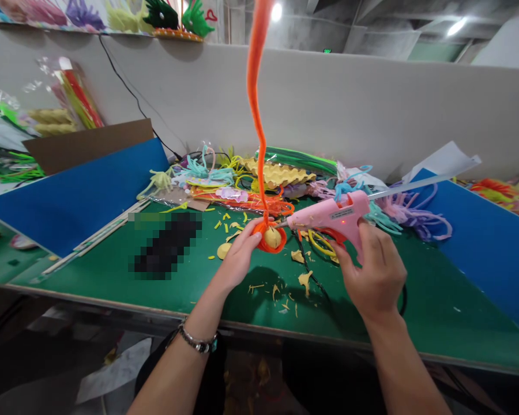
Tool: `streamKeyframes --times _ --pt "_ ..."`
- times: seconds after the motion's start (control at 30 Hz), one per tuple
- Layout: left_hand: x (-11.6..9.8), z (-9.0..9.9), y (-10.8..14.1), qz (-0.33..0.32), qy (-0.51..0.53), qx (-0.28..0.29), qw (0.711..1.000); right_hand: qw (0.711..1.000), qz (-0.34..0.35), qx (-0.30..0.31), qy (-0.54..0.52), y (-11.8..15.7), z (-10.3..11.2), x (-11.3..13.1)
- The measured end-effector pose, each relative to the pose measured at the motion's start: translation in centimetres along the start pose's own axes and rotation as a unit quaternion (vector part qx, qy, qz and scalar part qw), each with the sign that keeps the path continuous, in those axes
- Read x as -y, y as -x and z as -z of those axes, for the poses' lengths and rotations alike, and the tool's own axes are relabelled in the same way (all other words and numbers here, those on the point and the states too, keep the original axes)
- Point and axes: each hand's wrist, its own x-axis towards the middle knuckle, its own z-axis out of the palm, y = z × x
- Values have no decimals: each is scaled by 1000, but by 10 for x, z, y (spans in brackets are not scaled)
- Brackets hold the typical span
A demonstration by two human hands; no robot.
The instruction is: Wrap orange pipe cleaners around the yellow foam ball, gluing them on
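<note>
My left hand [241, 253] pinches a small round piece ringed with orange pipe cleaner [278, 248], with a pale yellow disc [272, 237] at its centre. One long end of the orange pipe cleaner rises straight up past the top of the view. In my right hand [374, 271] is a pink hot glue gun [328, 214], a finger by its orange trigger. Its metal nozzle points left, at the upper edge of the yellow disc; whether it touches cannot be made out. A clear glue stick [409, 185] sticks out behind the gun.
Yellow scraps [305, 280] lie on the green table [155, 300] below my hands. Bundles of coloured pipe cleaners [207, 170] line the back. Blue boards [82, 196] stand at both sides. A black cord [313, 276] runs under the gun; a blurred black object [168, 245] lies left.
</note>
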Motion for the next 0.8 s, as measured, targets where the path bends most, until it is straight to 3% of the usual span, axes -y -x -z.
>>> streamKeyframes --times 0.8 --pt "-1 4 -1 32 50 8 998 1000 -5 3 9 0 3 -4"
